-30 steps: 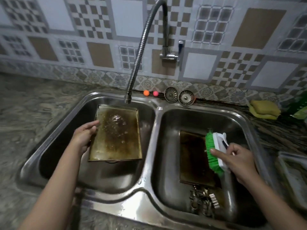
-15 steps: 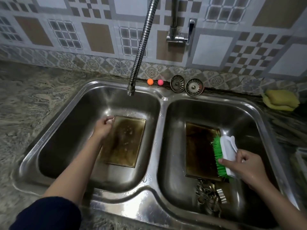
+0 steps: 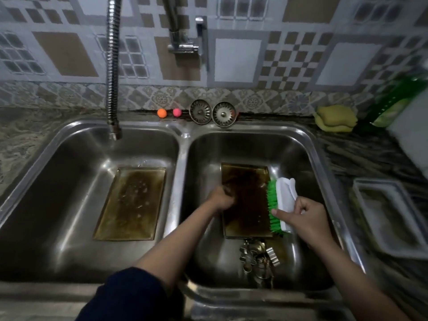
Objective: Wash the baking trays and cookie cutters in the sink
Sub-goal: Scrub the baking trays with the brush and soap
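A stained baking tray [image 3: 129, 205] lies flat on the floor of the left basin, with nothing touching it. In the right basin lies a darker baking tray [image 3: 249, 181]. My left hand [image 3: 220, 198] reaches across the sink's divider, and its curled, blurred fingers grip that tray's left edge. My right hand [image 3: 305, 218] holds a white brush with green bristles [image 3: 283, 200] over the tray's right edge, bristles facing left. Several metal cookie cutters [image 3: 257, 257] sit in a heap just in front of the dark tray.
The flexible tap hose [image 3: 112, 89] hangs over the left basin of the steel double sink [image 3: 183, 144]. Two strainers [image 3: 200, 111] and two small balls [image 3: 161, 113] sit on the back ledge. On the right counter are a yellow sponge [image 3: 335, 118], a green bottle [image 3: 393, 103] and a white tray [image 3: 389, 216].
My left hand has laid the first tray down in the left basin, let go of it and crossed to the dark tray in the right basin. The brush has stayed in place.
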### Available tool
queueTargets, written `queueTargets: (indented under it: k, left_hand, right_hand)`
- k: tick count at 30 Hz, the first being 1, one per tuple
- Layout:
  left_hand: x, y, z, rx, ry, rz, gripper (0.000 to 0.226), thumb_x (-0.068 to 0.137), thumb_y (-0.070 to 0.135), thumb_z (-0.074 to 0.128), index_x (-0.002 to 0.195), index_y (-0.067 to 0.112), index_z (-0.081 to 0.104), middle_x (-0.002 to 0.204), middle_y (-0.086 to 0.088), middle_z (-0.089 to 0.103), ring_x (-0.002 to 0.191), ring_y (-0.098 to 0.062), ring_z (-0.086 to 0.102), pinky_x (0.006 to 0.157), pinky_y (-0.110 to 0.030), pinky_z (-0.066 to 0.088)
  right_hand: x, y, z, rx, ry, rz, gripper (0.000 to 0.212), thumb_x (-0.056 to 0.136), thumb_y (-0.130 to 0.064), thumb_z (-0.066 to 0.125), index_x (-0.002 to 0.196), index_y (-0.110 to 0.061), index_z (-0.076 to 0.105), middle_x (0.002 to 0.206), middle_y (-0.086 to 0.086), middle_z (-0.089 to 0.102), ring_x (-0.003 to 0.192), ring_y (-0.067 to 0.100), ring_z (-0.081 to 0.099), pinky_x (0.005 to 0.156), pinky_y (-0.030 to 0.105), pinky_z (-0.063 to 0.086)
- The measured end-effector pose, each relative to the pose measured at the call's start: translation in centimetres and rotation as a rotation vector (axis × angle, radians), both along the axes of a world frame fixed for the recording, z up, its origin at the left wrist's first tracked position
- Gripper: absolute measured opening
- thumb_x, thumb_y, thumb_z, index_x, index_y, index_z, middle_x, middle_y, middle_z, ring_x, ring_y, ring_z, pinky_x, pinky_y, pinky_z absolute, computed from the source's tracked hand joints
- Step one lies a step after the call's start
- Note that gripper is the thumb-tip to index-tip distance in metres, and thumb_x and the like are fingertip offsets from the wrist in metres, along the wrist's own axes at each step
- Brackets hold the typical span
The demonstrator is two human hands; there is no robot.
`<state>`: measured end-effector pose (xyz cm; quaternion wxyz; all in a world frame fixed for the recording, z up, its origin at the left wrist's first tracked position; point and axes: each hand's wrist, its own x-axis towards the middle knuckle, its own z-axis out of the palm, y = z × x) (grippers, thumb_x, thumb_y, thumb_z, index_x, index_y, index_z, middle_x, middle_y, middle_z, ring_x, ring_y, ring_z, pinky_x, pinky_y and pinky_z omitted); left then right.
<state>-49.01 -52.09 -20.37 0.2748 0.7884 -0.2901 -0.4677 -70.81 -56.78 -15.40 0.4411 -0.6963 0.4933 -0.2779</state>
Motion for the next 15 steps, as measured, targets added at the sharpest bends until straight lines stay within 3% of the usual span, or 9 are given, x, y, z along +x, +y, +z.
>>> queueTargets:
  k: [3,7,10,13,15]
  left_hand:
    - [-1.2,-0.4,-2.0,0.054,-0.028,0.028,0.016,0.086,0.018,0.062,0.101,0.017,0.058,0.100,-0.004,0.059,0.105,-0.025,0.059,0.093,-0.038,0.051]
    - [-2.3,-0.6,-2.4,-0.007,-0.120,0.187,0.020,0.087,0.008,0.058,0.105,0.014,0.056,0.096,-0.002,0.055,0.094,-0.019,0.056,0.079,-0.031,0.050]
    - [-2.5,-0.7,-2.1,-0.129,-0.129,0.241,0.028,0.086,0.001,0.057,0.111,0.013,0.058,0.106,-0.003,0.060,0.092,-0.016,0.057,0.079,-0.031,0.052]
    - [-2.9,-1.2,-1.1,-0.228,-0.113,0.188,0.030,0.087,-0.002,0.053,0.109,0.018,0.058,0.099,-0.001,0.063,0.083,-0.018,0.062,0.068,-0.032,0.054]
    - [-3.2,-1.7,-0.2,-0.250,-0.153,0.108,0.036,0.089,-0.002,0.050,0.117,0.018,0.056,0.085,0.009,0.057,0.079,-0.020,0.062,0.061,-0.030,0.052]
  right_hand:
    - [-1.5,0.1,-0.4,0.003,-0.001,-0.007,0.055,0.061,-0.008,0.086,0.051,-0.012,0.032,0.054,-0.004,0.041,0.064,0.011,0.049,0.047,0.009,0.038]
    - [-3.2,0.0,-0.9,0.023,0.024,-0.012,0.054,0.062,-0.014,0.087,0.053,-0.012,0.033,0.058,-0.001,0.046,0.072,0.012,0.057,0.052,0.018,0.039]
    - [-4.0,-0.4,-0.8,0.030,0.019,-0.016,0.054,0.062,-0.016,0.087,0.052,-0.013,0.034,0.062,0.005,0.051,0.076,0.013,0.060,0.056,0.026,0.044]
    - [-4.6,-1.1,0.7,-0.016,-0.024,-0.042,0.054,0.061,-0.013,0.087,0.050,-0.014,0.034,0.053,-0.002,0.045,0.061,0.010,0.054,0.058,0.025,0.041]
    - [-5.3,-2.0,2.3,-0.077,-0.036,-0.076,0.054,0.060,-0.010,0.087,0.049,-0.014,0.035,0.048,-0.007,0.044,0.053,0.003,0.048,0.053,0.014,0.038]
